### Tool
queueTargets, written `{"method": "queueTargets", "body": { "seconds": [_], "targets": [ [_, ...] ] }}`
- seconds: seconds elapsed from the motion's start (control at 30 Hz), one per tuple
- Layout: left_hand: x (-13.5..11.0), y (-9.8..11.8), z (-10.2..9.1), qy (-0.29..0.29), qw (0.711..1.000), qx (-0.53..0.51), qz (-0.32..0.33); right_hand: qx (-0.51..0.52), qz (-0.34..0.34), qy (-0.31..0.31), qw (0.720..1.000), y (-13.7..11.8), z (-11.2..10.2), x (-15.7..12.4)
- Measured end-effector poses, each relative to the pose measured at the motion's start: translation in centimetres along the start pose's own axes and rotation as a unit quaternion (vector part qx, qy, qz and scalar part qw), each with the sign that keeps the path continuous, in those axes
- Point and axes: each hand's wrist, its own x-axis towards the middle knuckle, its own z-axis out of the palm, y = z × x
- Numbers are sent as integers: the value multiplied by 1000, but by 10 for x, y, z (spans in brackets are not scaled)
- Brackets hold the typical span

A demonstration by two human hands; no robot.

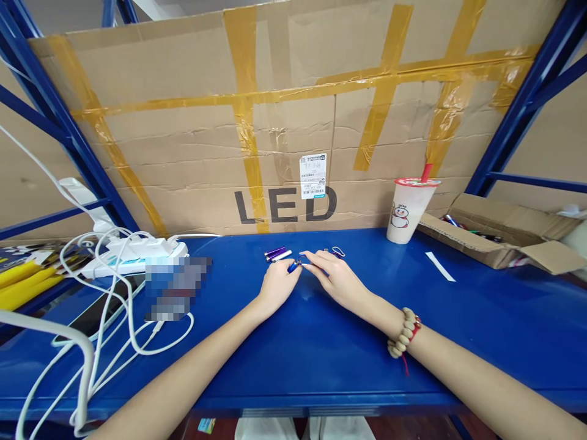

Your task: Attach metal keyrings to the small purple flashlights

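Observation:
My left hand (280, 282) is closed around a small blue cylinder (292, 267) with a shiny metal end, above the blue table. Facing it, my right hand (337, 278) pinches a thin dark loop (302, 259) at that metal end, its fingertips close to those of my left hand. Just beyond my left hand lie several small cylinders, among them a purple one (275, 252) and a white one (281, 255). Behind my right hand rests a small loop of cord with a metal clip (338, 251), partly hidden by the fingers.
At the left, white cables (112, 293) tangle around a power strip (137, 253) and a dark phone (98, 311). A lidded cup (409, 211) with a red straw stands back right. Beside it are a white strip (440, 267) and an open cardboard box (486, 250). Cardboard (192, 159) walls the back.

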Motion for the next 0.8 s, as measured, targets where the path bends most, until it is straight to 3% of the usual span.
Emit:
{"method": "queueTargets", "body": {
  "seconds": [0.17,0.3,0.47,0.7,0.8],
  "targets": [
    [1,-1,-4,18,998,59,-9,69,25,-38,997,4,-1,0],
    [0,-4,-2,-5,1000,5,24,105,30,-72,991,4,0,0],
    [0,-6,3,-28,996,-60,53,65,29,-69,995,6,-4,2],
    [2,-4,2,10,994,-103,15,-28,155,2,988,15,-31,8],
    [0,0,0,2,996,-91,1,-55,169,-70,982,18,-44,10]
  ]
}}
